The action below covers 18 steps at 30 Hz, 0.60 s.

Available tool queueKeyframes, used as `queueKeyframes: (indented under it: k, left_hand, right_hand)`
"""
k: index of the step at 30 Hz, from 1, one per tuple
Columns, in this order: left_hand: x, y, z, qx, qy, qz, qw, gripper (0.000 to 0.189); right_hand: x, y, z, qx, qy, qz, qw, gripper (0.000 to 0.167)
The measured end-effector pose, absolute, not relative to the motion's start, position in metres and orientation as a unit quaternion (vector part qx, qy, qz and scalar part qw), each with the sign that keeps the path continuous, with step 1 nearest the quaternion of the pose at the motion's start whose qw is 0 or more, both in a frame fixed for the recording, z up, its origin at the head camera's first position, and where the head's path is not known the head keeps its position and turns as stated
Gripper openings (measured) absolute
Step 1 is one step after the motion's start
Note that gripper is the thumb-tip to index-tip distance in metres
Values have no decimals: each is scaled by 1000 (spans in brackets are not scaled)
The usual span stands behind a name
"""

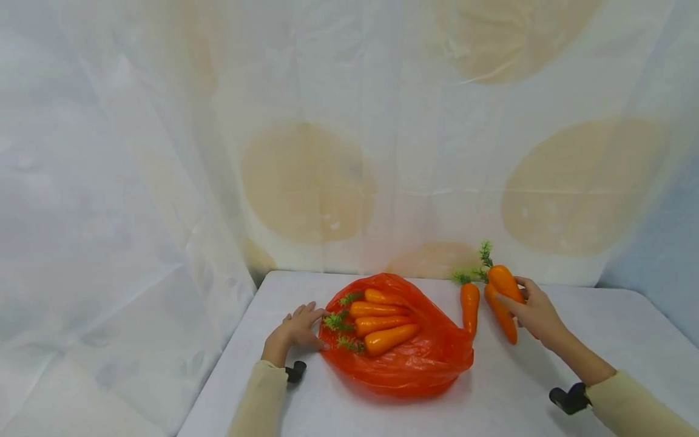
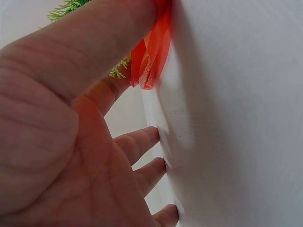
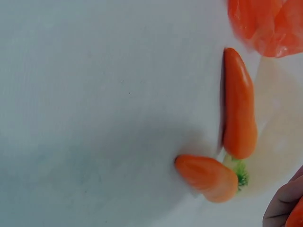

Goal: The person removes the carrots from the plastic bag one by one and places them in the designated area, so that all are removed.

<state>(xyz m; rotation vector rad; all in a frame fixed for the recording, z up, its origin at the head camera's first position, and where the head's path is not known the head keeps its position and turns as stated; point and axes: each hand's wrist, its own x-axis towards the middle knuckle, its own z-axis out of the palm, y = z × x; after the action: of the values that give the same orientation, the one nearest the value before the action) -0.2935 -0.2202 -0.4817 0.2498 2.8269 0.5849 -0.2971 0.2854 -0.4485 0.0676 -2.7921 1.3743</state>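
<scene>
A spotted curtain (image 1: 448, 152) hangs behind the bag, and a white table (image 1: 590, 328) lies under it. The red bag (image 1: 437, 358) itself gapes open. At its left edge my left hand (image 1: 299, 326) is spread, thumb and forefinger touching the plastic. Well to its right, my right hand (image 1: 537, 312) grips a carrot (image 1: 505, 282) by its side. Four carrots (image 1: 382, 323) lie in the bag; another carrot (image 1: 469, 306) lies just right of it, one more (image 1: 502, 318) farther right.
</scene>
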Motion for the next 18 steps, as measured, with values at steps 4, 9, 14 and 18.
queueKeyframes:
  k: [4, 9, 14, 18]
  left_hand:
    - [-292, -220, -481, 86, 968, 200, 122, 70]
    - [-292, -219, -479, 88, 969, 198, 120, 69]
    - [-293, -220, -479, 89, 969, 197, 122, 71]
    - [-293, -220, -481, 89, 968, 199, 125, 71]
  right_hand:
    - [-300, 289, -450, 7, -904, 426, 28, 86]
    - [-305, 293, -455, -11, -912, 408, 34, 86]
    - [-312, 304, -464, -28, -915, 401, 32, 89]
    - [-316, 314, -470, -49, -919, 389, 37, 85]
